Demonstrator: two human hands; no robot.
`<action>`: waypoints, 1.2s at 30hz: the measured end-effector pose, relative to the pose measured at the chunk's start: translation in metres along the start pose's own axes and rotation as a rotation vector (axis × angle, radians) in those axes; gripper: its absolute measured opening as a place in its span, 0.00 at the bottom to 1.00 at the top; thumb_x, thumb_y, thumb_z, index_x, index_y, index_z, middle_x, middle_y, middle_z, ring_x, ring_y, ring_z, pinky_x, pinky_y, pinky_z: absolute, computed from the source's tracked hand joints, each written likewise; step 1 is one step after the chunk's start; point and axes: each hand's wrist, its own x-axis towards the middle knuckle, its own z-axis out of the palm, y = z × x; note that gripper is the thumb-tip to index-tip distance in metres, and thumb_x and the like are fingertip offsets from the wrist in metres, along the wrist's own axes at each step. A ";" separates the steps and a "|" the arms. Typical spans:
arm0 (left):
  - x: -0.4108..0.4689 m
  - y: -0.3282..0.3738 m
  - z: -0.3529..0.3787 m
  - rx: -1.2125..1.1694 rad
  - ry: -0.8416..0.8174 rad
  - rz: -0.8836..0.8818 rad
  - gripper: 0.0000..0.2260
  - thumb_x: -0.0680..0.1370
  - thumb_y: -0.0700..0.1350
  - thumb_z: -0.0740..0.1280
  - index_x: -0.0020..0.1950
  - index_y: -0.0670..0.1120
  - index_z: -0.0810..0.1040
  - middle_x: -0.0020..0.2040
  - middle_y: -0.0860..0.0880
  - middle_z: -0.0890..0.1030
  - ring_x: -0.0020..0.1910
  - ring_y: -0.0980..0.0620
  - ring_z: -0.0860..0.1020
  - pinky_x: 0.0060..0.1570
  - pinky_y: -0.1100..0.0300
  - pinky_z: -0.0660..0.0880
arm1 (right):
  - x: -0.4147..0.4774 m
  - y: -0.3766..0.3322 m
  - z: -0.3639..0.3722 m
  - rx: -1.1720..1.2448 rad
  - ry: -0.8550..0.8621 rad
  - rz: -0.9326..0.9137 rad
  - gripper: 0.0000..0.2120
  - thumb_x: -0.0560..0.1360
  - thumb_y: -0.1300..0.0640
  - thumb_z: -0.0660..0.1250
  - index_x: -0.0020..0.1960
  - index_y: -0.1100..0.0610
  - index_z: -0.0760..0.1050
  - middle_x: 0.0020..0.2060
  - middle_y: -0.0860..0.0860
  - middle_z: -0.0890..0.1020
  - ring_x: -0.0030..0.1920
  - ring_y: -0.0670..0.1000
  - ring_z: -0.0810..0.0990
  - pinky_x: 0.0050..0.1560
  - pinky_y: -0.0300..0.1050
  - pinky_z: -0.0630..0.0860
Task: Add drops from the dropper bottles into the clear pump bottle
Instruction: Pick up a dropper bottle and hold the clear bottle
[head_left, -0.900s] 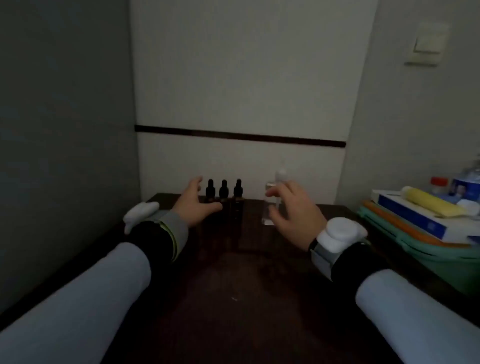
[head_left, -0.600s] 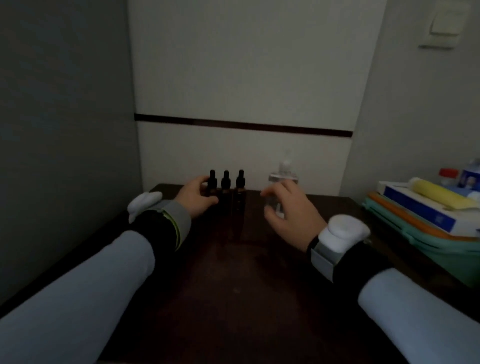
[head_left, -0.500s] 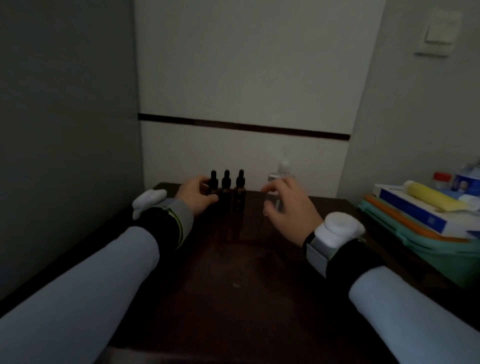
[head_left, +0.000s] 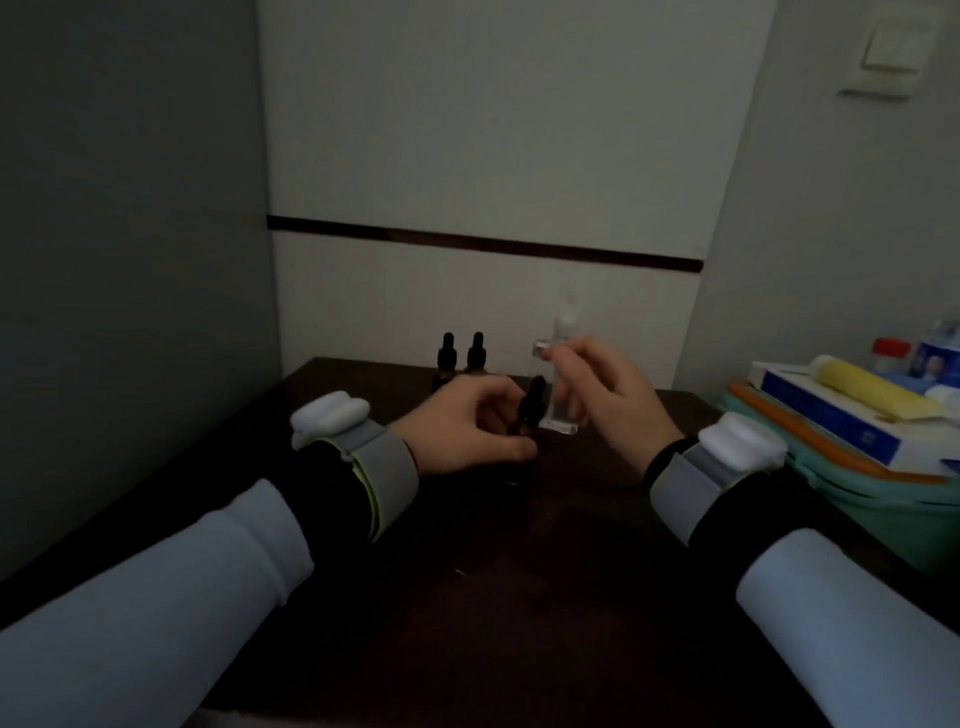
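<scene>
My left hand (head_left: 467, 426) grips one dark dropper bottle (head_left: 532, 410), pulled forward from the row. Two more dark dropper bottles (head_left: 462, 358) stand upright at the back of the dark table (head_left: 519, 597), near the wall. My right hand (head_left: 613, 400) holds the clear pump bottle (head_left: 558, 384) by its upper part, thumb and fingers around it just below the pump head. The pump bottle sits right beside the held dropper bottle, its base close to the tabletop; I cannot tell whether it touches the table.
At the right edge a green bin (head_left: 883, 499) carries a stack of books (head_left: 831, 421), a yellow tube (head_left: 862, 389) and small containers (head_left: 891, 353). Walls close off the left side and the back. A light switch (head_left: 898, 49) is on the right wall.
My left hand has drawn one dropper bottle out of the row toward me. My right hand has closed on the pump bottle and brought it nearer and leftward.
</scene>
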 end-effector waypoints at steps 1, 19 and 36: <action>0.000 0.001 0.003 -0.011 -0.012 0.010 0.12 0.70 0.40 0.75 0.51 0.45 0.77 0.42 0.52 0.77 0.39 0.60 0.75 0.42 0.68 0.73 | -0.002 -0.003 0.001 -0.002 -0.031 -0.001 0.05 0.74 0.48 0.68 0.45 0.49 0.76 0.33 0.46 0.76 0.32 0.41 0.74 0.34 0.37 0.71; 0.004 -0.002 0.004 -0.157 -0.069 -0.022 0.14 0.68 0.37 0.75 0.52 0.39 0.81 0.49 0.43 0.83 0.51 0.49 0.82 0.54 0.59 0.77 | -0.005 -0.005 -0.006 -0.221 -0.238 -0.090 0.07 0.68 0.53 0.75 0.43 0.46 0.78 0.39 0.49 0.81 0.38 0.47 0.78 0.40 0.45 0.75; 0.000 -0.001 -0.001 -0.251 -0.215 -0.044 0.11 0.71 0.29 0.69 0.43 0.45 0.78 0.33 0.57 0.80 0.35 0.64 0.78 0.38 0.72 0.72 | -0.010 -0.012 -0.006 -0.123 -0.215 -0.075 0.22 0.63 0.41 0.75 0.53 0.42 0.71 0.47 0.44 0.78 0.49 0.42 0.77 0.45 0.38 0.74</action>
